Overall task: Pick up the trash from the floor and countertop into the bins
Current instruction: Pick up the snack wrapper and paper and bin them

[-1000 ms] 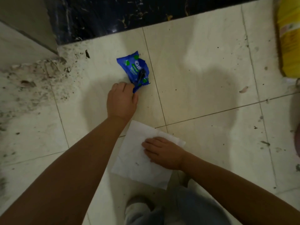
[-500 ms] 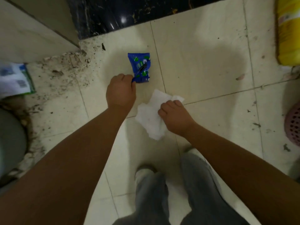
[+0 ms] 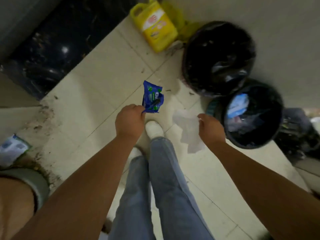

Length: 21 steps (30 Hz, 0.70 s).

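Note:
My left hand (image 3: 129,120) pinches a crumpled blue snack wrapper (image 3: 152,97) by its lower corner, held up above the tiled floor. My right hand (image 3: 210,126) grips a white paper tissue (image 3: 187,129) that hangs down from the fingers. Two round bins lined with black bags stand at the right: a larger one (image 3: 219,58) farther away and a smaller one (image 3: 252,115) just right of my right hand, with blue and white trash inside. Both hands are left of the bins.
A yellow plastic jug (image 3: 154,25) lies on the floor beyond the bins. A dark marble plinth (image 3: 52,49) runs at the upper left. A white and blue packet (image 3: 12,149) lies at the left edge. My legs in jeans and white shoes (image 3: 154,129) are below.
Both hands have lifted off the floor, the left with the blue wrapper, the right with the tissue. The view has risen and swung right, so the two bins now show.

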Motion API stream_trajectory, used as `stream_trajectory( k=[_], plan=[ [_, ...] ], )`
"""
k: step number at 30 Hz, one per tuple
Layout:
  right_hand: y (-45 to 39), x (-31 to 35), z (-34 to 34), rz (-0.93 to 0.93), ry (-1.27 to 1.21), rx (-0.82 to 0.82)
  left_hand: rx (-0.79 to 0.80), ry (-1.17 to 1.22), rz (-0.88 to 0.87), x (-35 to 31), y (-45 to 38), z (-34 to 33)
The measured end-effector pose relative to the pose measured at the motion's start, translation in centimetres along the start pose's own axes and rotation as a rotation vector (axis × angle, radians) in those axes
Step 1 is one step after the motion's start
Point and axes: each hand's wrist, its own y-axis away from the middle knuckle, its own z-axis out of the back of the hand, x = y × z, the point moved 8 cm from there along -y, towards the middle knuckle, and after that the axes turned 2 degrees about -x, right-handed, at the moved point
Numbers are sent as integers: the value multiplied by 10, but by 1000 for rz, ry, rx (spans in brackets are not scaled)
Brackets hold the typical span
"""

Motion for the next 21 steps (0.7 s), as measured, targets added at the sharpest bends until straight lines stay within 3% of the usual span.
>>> stream_trajectory(
  k=[5, 10, 16, 18, 21],
  plan=[
    [37, -153, 84, -427, -238, -178, 71, -21, -222, -144, -3, -17],
    [31, -263, 86, -647, -417, -170, 243, -35, -277, -245, -4, -93],
    [-17, -342, 29, -735, -589, -14, 414, -219, -117, -307, -23, -209],
    [-31, -349, 6, -679, -643, 126, 473, -326, -22, -310, -24, -239],
    [-39, -345, -16, -552, -526, 340, 563, -410, 115, -303, -10, -252]
  ],
)
